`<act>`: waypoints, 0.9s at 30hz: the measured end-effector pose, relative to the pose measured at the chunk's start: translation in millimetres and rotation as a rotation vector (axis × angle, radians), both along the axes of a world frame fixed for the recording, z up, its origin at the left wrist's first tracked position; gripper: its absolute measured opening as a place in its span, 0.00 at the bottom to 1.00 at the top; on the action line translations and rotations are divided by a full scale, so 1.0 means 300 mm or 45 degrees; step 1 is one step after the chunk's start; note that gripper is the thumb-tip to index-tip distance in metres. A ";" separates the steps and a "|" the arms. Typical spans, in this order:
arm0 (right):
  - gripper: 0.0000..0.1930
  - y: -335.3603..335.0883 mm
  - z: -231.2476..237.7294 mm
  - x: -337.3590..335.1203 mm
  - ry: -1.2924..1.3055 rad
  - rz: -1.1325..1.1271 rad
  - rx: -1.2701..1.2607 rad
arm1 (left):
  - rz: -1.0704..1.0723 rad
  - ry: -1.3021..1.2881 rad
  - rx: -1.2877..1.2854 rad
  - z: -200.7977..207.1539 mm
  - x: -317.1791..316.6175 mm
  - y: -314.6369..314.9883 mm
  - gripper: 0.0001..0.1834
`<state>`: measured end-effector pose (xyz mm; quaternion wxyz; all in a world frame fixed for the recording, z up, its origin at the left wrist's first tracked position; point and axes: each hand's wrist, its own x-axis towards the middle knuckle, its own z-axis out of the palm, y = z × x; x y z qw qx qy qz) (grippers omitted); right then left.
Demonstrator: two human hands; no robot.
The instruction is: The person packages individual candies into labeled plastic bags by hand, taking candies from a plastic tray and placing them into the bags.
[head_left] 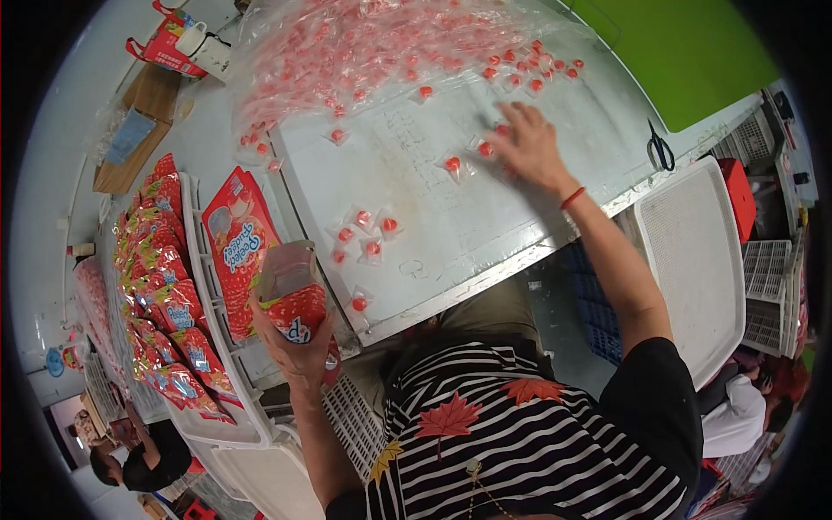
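Observation:
My left hand [297, 354] is wrapped round a red strawberry-print pouch [299, 310], held upright with its mouth gaping. My right hand [530, 147] reaches over the white table, fingers apart and slightly smeared by motion. Close to its fingertips lie individually wrapped red candies [452, 164]; one is partly covered by the fingers, and whether they touch it I cannot tell. Another loose group of wrapped candies [371, 248] rests nearer to me, between my two hands. Flat pouches [240, 234] of the same print lie beside the left hand.
A big heap of wrapped candies in clear plastic [364, 52] covers the table's far side. Filled pouches [165, 286] crowd a white tray [198, 260] at left. Dark scissors [660, 147] lie near the right edge, by a green mat [693, 61] and an upturned-looking white tray [693, 260].

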<state>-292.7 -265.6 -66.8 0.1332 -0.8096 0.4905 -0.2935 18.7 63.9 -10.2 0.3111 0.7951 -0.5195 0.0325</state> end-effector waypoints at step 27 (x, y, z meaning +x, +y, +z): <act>0.28 -0.383 -0.024 0.089 0.376 -0.301 -0.417 | 0.153 0.081 0.076 0.006 0.010 0.037 0.59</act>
